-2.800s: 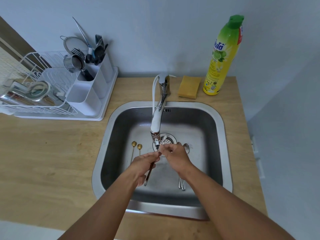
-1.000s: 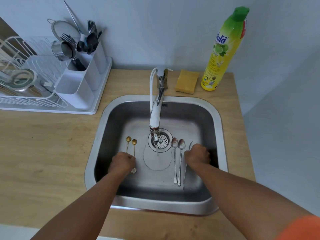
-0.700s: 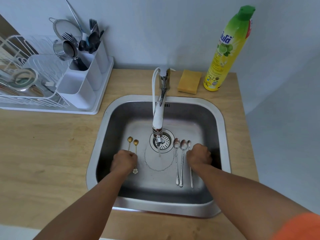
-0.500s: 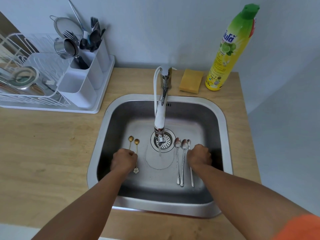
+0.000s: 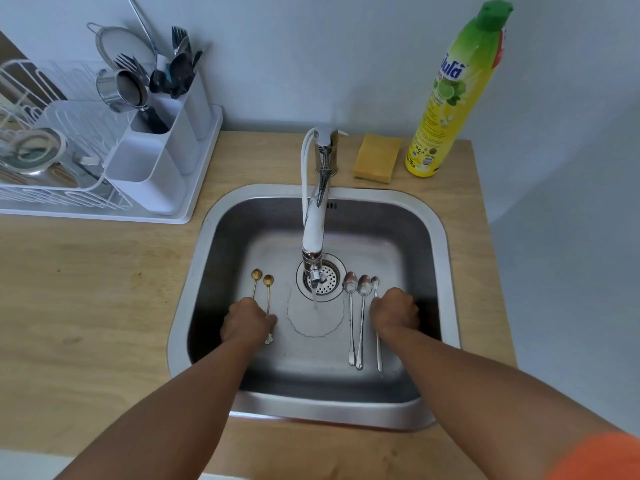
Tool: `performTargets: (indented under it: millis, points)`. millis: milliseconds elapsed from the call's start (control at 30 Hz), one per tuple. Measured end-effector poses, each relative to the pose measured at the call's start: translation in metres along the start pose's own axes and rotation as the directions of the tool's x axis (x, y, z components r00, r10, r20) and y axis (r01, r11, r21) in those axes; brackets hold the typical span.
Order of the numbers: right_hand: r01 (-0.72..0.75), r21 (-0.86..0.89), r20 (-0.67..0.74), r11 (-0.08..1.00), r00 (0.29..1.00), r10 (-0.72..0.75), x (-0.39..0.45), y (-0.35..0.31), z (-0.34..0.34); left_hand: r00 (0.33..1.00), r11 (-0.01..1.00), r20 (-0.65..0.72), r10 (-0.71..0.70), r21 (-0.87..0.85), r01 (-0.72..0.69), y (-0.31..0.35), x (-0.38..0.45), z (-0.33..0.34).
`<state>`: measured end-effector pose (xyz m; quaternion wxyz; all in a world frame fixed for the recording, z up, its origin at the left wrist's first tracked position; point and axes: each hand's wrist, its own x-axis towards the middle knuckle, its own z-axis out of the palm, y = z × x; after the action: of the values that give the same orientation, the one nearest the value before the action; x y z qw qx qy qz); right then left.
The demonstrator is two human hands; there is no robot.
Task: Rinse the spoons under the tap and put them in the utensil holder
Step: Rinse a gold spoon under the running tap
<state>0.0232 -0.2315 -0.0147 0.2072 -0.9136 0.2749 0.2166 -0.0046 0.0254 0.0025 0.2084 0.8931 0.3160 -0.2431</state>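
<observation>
Two gold spoons (image 5: 267,289) lie on the sink (image 5: 446,271) floor left of the drain. My left hand (image 5: 246,322) is curled down over their handles; a flower-shaped handle end shows below my thumb. Right of the drain lie two silver spoons (image 5: 356,313) and a thinner silver spoon (image 5: 376,348). My right hand (image 5: 394,315) is curled over the thinner spoon's handle, which lies flat. The tap (image 5: 314,233) runs a thin stream between my hands. The white utensil holder (image 5: 152,174) stands back left with forks and dark utensils in its rear compartments.
A white dish rack (image 5: 52,188) with metal items adjoins the holder on a white tray. A yellow sponge (image 5: 376,162) and a tall green-yellow dish soap bottle (image 5: 450,98) stand behind the sink. Wooden counter (image 5: 86,289) surrounds the basin.
My right hand laid the thinner silver spoon down beside the other two about a second ago. Since then both hands have stayed in place; only the camera has shifted slightly.
</observation>
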Motion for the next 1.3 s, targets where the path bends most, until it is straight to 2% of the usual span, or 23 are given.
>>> performTargets:
  millis: [200, 400, 533, 667, 800, 900, 967, 1033, 1133, 1233, 1300]
  points:
    - [-0.009, 0.052, 0.008, 0.999, 1.0, 0.008, -0.001, 0.006, 0.001, 0.999, 0.999, -0.003, -0.04, -0.011, 0.04, 0.002, 0.003, 0.011]
    - [0.001, 0.034, 0.026, 0.999, 1.0, -0.002, -0.005, 0.01, 0.003, 0.998, 0.998, 0.022, -0.058, -0.023, 0.058, 0.008, 0.004, 0.016]
    - [0.001, 0.022, 0.028, 1.0, 1.0, -0.002, -0.006, 0.008, 0.001, 0.991, 0.996, 0.122, -0.056, -0.058, 0.063, 0.009, 0.001, 0.019]
    - [0.001, 0.026, 0.033, 1.0, 0.999, -0.002, -0.008, 0.006, -0.001, 0.968, 0.974, 0.245, -0.047, -0.205, 0.099, 0.011, -0.002, 0.017]
    - [-0.009, 0.039, 0.026, 0.999, 1.0, 0.008, -0.011, 0.006, -0.004, 0.963, 0.962, 0.267, 0.044, -0.272, 0.032, 0.009, -0.011, 0.016]
    - [0.106, -0.002, -0.058, 0.994, 0.993, -0.106, -0.018, 0.003, -0.009, 0.969, 0.956, 0.225, 0.105, -0.292, -0.035, 0.008, -0.017, 0.018]
    - [0.231, 0.051, -0.078, 0.971, 0.971, -0.227, -0.024, -0.002, -0.009, 0.969, 0.95, 0.208, 0.133, -0.304, -0.065, 0.01, -0.021, 0.021]
    - [0.287, 0.144, 0.042, 0.947, 0.954, -0.296, -0.029, -0.011, -0.005, 0.968, 0.948, 0.196, 0.154, -0.304, -0.09, 0.014, -0.026, 0.025]
    - [0.26, 0.355, 0.277, 0.898, 0.889, -0.366, -0.036, -0.027, 0.005, 0.965, 0.956, 0.195, 0.175, -0.266, -0.12, 0.019, -0.038, 0.031]
    - [0.146, 0.525, 0.354, 0.838, 0.858, -0.371, -0.039, -0.037, 0.016, 0.955, 0.959, 0.225, 0.191, -0.252, -0.133, 0.023, -0.051, 0.035]
    - [0.108, 0.558, 0.374, 0.823, 0.853, -0.365, -0.04, -0.04, 0.02, 0.953, 0.958, 0.235, 0.194, -0.256, -0.132, 0.025, -0.059, 0.034]
